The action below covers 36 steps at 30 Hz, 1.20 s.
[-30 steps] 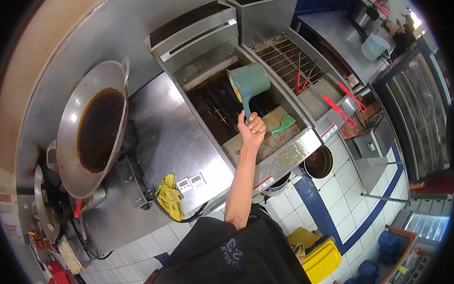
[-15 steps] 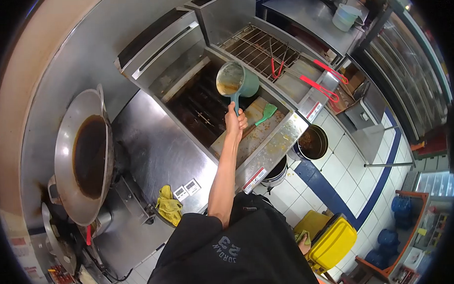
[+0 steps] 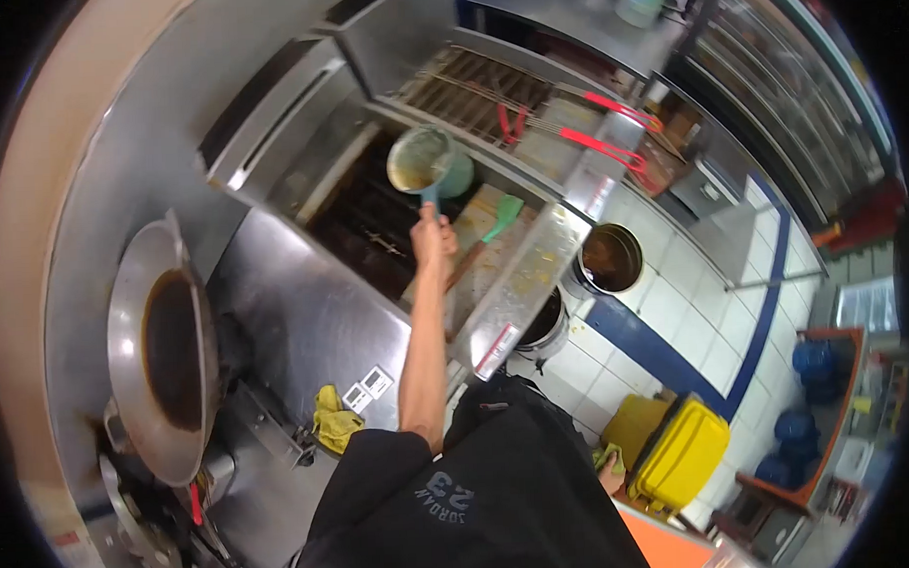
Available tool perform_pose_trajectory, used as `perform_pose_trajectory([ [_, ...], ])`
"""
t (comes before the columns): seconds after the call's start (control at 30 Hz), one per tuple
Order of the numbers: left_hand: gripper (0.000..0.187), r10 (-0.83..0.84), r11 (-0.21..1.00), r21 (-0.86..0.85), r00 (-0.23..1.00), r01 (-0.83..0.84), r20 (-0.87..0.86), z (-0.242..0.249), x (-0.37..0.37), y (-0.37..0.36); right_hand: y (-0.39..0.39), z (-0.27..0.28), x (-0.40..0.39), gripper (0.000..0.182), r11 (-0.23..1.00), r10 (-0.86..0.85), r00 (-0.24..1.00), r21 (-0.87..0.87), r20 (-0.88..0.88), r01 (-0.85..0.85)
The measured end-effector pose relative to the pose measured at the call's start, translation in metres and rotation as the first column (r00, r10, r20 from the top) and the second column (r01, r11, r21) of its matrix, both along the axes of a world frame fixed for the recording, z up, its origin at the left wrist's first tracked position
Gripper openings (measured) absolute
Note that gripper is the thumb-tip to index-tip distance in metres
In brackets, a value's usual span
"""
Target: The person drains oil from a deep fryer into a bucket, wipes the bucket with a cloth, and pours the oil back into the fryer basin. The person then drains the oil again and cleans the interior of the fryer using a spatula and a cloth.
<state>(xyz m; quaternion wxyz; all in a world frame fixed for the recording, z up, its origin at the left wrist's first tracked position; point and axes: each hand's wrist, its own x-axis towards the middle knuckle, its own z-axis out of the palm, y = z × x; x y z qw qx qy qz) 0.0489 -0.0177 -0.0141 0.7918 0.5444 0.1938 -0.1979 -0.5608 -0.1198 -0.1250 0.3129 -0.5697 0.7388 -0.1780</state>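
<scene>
My left hand is closed around the handle of a green plastic dipper. The dipper is over the fryer well, its mouth tilted towards me and brownish residue showing inside. Just right of that hand, a green-headed brush rests on the dirty metal ledge. At the lower right, partly hidden by my black shirt, my right hand holds a yellow-green cloth beside the yellow bin.
A large wok with dark liquid stands at left. A yellow cloth and two white timers lie on the steel counter. Red-handled tools lie beside a wire rack. Open buckets stand on the floor.
My view has shifted, so the fryer and the floor items appear further left. The dipper stays over the fryer in my left hand. An orange surface now shows at the bottom right.
</scene>
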Motion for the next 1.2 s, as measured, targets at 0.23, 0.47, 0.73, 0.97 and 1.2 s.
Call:
perform_pose_trajectory([
  [0.23, 0.042, -0.084, 0.996, 0.042, 0.996, 0.082, 0.029, 0.022, -0.017, 0.013, -0.001, 0.041, 0.03, 0.059, 0.992, -0.093, 0.994, 0.08, -0.056, 0.097],
  [0.47, 0.04, -0.17, 0.985, 0.002, 0.985, 0.17, 0.027, 0.015, -0.015, 0.034, -0.004, -0.008, 0.015, 0.068, 0.967, -0.206, 0.969, 0.122, -0.134, 0.222],
  [0.73, 0.042, -0.238, 0.969, 0.079, 0.97, 0.233, 0.049, 0.025, -0.029, 0.022, 0.012, -0.02, 0.014, 0.072, 0.946, -0.239, 0.968, 0.207, -0.073, 0.249],
  [0.97, 0.04, -0.206, 0.978, 0.051, 0.977, 0.203, 0.054, 0.018, -0.031, 0.02, 0.022, -0.032, 0.0, 0.07, 0.924, -0.288, 0.956, 0.246, -0.051, 0.292],
  [1.2, 0.04, -0.189, 0.982, -0.025, 0.981, 0.188, -0.048, 0.005, -0.031, 0.034, 0.01, -0.032, -0.015, 0.068, 0.936, -0.253, 0.967, 0.256, 0.009, 0.243],
])
